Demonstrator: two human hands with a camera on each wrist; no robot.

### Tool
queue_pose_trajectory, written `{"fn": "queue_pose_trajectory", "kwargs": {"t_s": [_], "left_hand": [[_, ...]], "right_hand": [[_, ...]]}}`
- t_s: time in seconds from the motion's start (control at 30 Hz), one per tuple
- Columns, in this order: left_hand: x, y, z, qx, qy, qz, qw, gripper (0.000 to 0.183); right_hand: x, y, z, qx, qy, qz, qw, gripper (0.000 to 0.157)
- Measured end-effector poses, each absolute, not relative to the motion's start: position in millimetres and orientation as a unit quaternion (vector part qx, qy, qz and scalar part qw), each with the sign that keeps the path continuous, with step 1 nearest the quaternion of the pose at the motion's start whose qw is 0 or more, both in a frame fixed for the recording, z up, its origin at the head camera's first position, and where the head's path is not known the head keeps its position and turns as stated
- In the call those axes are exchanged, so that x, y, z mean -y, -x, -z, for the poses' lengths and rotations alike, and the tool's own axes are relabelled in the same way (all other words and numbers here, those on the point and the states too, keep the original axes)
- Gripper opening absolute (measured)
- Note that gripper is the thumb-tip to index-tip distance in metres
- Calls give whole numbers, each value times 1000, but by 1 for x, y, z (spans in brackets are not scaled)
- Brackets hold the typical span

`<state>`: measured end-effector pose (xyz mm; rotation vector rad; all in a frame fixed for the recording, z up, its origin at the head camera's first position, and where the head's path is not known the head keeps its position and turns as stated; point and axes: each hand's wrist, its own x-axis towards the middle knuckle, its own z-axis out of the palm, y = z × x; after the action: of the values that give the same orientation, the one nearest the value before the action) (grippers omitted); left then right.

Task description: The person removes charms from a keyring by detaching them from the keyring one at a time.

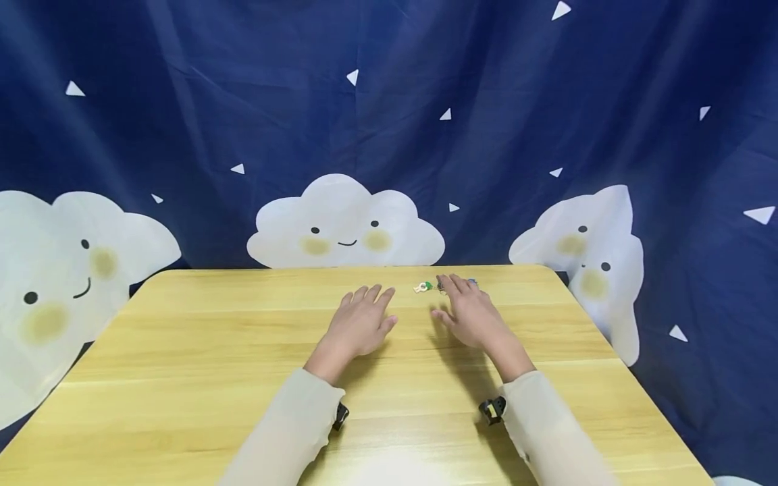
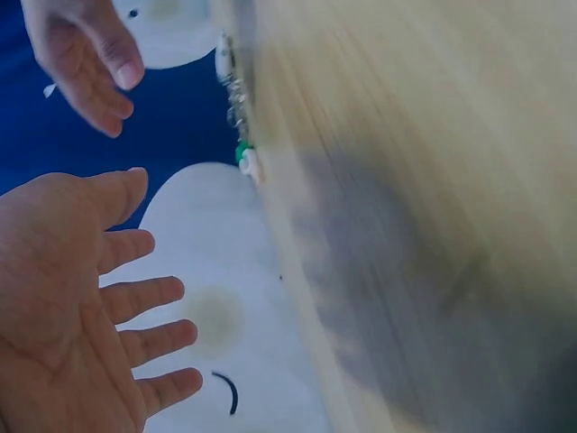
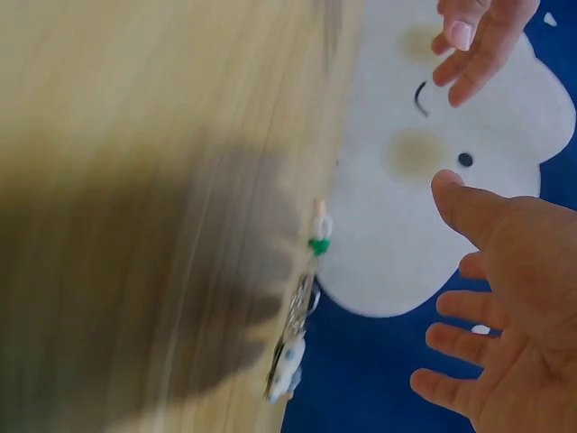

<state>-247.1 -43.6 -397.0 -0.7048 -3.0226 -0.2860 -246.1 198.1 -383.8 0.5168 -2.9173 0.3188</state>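
Far back on the wooden table (image 1: pixel 243 351) lies a keychain (image 3: pixel 299 302). One end has a small white figure with a green part (image 1: pixel 423 287); metal links join it to a white and blue charm (image 3: pixel 287 361). Over the table, my right hand (image 1: pixel 473 316) spreads its fingers, which overlap the middle of the keychain in the head view. Nothing is in its palm. To the left of the keychain, my left hand (image 1: pixel 358 325) hovers palm down with fingers spread, holding nothing. Shadows of both hands fall on the wood.
A dark blue curtain (image 1: pixel 200 101) with smiling white clouds (image 1: pixel 346 229) and small white triangles hangs right behind the table's far edge. Small black devices are strapped at both wrists, next to the light sleeves (image 1: pixel 286 418).
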Motion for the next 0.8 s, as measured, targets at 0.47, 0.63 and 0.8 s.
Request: {"fn": "queue_pose_trajectory", "kwargs": {"t_s": [0.47,0.63,0.8], "left_hand": [[-9,283,396,963,267,33,-9,60],[-23,298,402,960,276,30,-28,58],[-29,314,412,961,271,41,-42,56]], "right_hand": [[-232,291,393,973,-202,-80,80,58],[-240,306,400,975,-204,-75,47,56],[-248,319,410,976,-202,-77,28,54]]}}
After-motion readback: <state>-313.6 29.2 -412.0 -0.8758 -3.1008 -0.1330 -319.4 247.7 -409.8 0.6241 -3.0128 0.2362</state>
